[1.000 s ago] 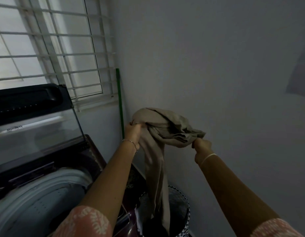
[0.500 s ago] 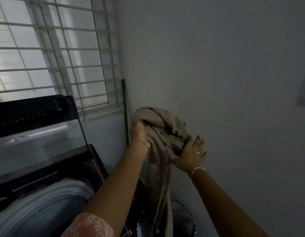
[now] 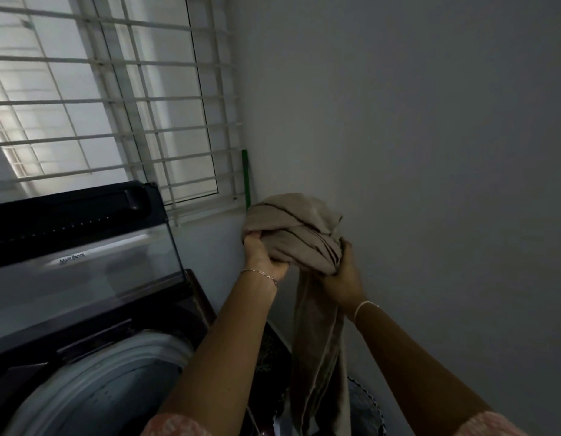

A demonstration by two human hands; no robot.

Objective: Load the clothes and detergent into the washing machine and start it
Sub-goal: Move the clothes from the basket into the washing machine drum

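A beige garment (image 3: 299, 229) is bunched up in the air in front of the grey wall, with a long part hanging down toward the laundry basket (image 3: 365, 401). My left hand (image 3: 262, 258) grips its left side. My right hand (image 3: 343, 275) clutches the bunched fabric from the right and below. The top-loading washing machine (image 3: 93, 366) stands at lower left with its glass lid (image 3: 84, 256) raised and its drum ring exposed.
A barred window (image 3: 115, 105) fills the upper left. A green stick (image 3: 246, 177) leans in the corner behind the garment. The grey wall lies close on the right. The dark basket with a patterned rim sits low between machine and wall.
My right hand went from an open palm against the fabric to a grip under the bunch. The garment is gathered tighter, and both hands sit slightly higher over the basket.
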